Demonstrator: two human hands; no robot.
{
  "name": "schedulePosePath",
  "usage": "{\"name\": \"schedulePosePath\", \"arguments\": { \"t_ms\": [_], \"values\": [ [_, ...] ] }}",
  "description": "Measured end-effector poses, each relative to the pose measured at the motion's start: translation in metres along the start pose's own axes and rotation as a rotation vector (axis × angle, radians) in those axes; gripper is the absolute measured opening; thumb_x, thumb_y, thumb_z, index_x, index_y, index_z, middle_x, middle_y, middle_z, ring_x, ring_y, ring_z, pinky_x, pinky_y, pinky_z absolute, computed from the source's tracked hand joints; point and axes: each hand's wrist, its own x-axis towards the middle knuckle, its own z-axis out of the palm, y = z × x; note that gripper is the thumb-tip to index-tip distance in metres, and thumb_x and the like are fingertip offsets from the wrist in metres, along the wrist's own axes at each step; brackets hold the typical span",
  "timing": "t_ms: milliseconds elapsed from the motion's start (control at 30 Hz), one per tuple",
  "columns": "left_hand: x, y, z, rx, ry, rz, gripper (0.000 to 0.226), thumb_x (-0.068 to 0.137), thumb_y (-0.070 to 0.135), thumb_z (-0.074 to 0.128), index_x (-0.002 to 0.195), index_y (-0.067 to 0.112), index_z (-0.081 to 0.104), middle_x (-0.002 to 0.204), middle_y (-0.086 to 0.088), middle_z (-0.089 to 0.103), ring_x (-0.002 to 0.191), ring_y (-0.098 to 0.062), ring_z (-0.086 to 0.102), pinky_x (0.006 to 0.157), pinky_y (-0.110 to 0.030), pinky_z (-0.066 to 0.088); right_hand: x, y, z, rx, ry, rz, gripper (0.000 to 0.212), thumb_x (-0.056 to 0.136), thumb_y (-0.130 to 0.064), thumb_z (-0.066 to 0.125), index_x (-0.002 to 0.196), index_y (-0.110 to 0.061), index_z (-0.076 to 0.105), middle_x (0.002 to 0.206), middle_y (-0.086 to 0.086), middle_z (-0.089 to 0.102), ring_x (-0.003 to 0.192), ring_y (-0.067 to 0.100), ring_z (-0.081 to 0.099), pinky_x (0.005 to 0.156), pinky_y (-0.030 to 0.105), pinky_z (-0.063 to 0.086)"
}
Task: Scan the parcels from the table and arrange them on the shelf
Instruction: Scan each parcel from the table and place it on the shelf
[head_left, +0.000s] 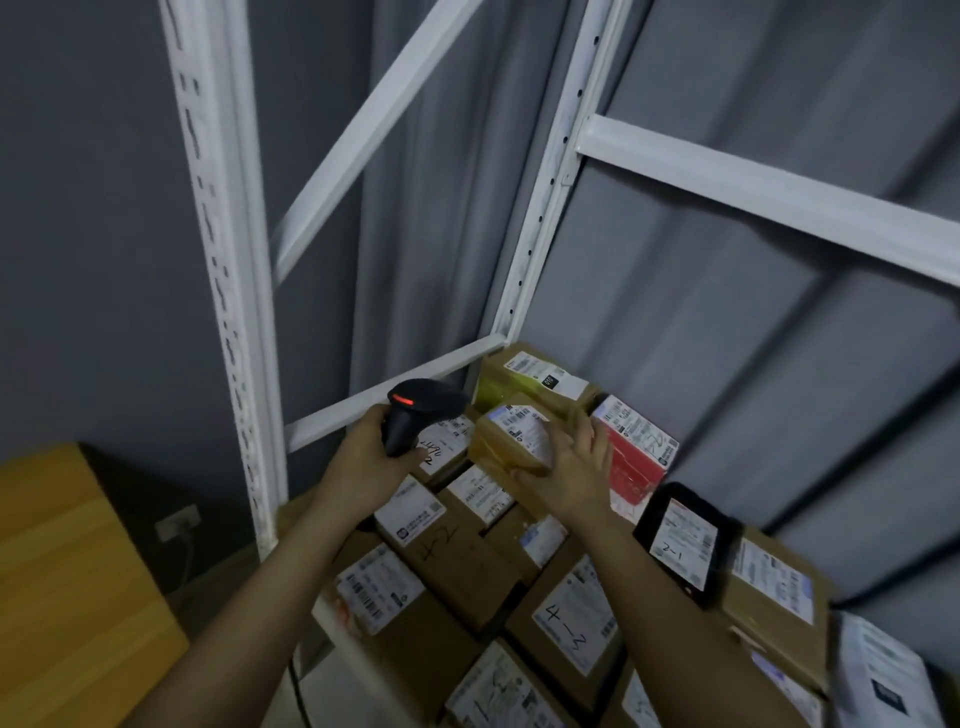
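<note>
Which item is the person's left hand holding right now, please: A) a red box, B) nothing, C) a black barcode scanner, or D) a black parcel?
C: the left hand has its fingers curled round the handle of the black barcode scanner, whose red light glows, while the right hand holds a small brown parcel.

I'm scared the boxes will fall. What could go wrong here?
1. The right hand holds the small box by one end, tilted over the others; its grip might slip.
2. The left hand keeps the scanner close to the box, so they could bump.
3. The shelf looks packed, so squeezing it in may shove the red box.
</note>
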Motion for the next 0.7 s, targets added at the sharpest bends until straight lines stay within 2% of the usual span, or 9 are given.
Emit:
{"name": "schedulePosePath", "arguments": {
  "t_ms": [100,167,300,433,533,633,700],
  "values": [
    [-0.026,-0.003,-0.015,0.017,0.081,-0.008,0.039,0.084,0.018,0.070,0.117,0.020,0.049,0.097,0.006,0.059,0.087,-0.010,0.057,0.064,-0.019,0.041,-0.016,-0.026,0.000,0.119,0.086,-0.168,0.065,0.084,-0.053,0.062,0.140,-0.025,0.046,0.158,0.011,0.015,0.144,0.033,0.006,0.118,0.048,0.009],
    [-0.048,-0.006,-0.028,0.032,0.146,-0.013,0.041,0.083,0.018,0.070,0.118,0.019,0.049,0.100,0.005,0.059,0.090,-0.013,0.058,0.067,-0.023,0.042,-0.030,-0.049,-0.002,0.247,0.085,-0.267,0.053,0.086,-0.044,0.057,0.134,-0.020,0.053,0.152,0.010,0.029,0.140,0.030,0.018,0.115,0.042,0.019],
    [-0.106,-0.022,-0.067,0.078,0.304,-0.037,0.035,0.082,0.016,0.072,0.106,0.023,0.049,0.087,0.015,0.056,0.079,-0.006,0.055,0.061,-0.020,0.038,-0.065,-0.109,0.001,0.464,0.068,-0.472,0.029,0.089,-0.024,0.060,0.117,-0.016,0.064,0.125,0.004,0.056,0.121,0.022,0.044,0.106,0.029,0.031],
    [-0.178,-0.051,-0.128,0.105,0.458,-0.135,0.034,0.082,0.013,0.072,0.106,0.018,0.049,0.087,0.007,0.059,0.077,-0.013,0.057,0.057,-0.026,0.039,-0.108,-0.191,0.022,0.593,-0.131,-0.585,0.023,0.089,-0.020,0.060,0.111,-0.017,0.066,0.113,0.001,0.061,0.107,0.016,0.055,0.097,0.031,0.044],
    [-0.241,-0.070,-0.182,0.130,0.589,-0.230,0.032,0.083,0.013,0.072,0.107,0.013,0.051,0.090,-0.003,0.062,0.074,-0.019,0.058,0.061,-0.036,0.043,-0.152,-0.259,0.043,0.692,-0.313,-0.640,0.015,0.091,-0.013,0.062,0.105,-0.013,0.068,0.102,-0.001,0.061,0.092,0.011,0.058,0.088,0.034,0.051],
    [-0.302,-0.079,-0.238,0.187,0.730,-0.286,0.031,0.084,0.014,0.071,0.108,0.014,0.051,0.089,0.001,0.060,0.073,-0.016,0.057,0.059,-0.032,0.043,-0.202,-0.321,0.057,0.668,-0.525,-0.703,0.019,0.096,-0.015,0.057,0.113,-0.013,0.065,0.110,-0.001,0.059,0.100,0.013,0.058,0.088,0.025,0.049],
    [-0.334,-0.081,-0.275,0.210,0.814,-0.308,0.032,0.084,0.015,0.071,0.108,0.017,0.050,0.092,-0.001,0.061,0.075,-0.020,0.059,0.061,-0.035,0.046,-0.232,-0.360,0.063,0.672,-0.604,-0.743,0.020,0.097,-0.015,0.056,0.114,-0.012,0.065,0.117,0.001,0.061,0.107,0.015,0.058,0.087,0.021,0.045]
  ]
}}
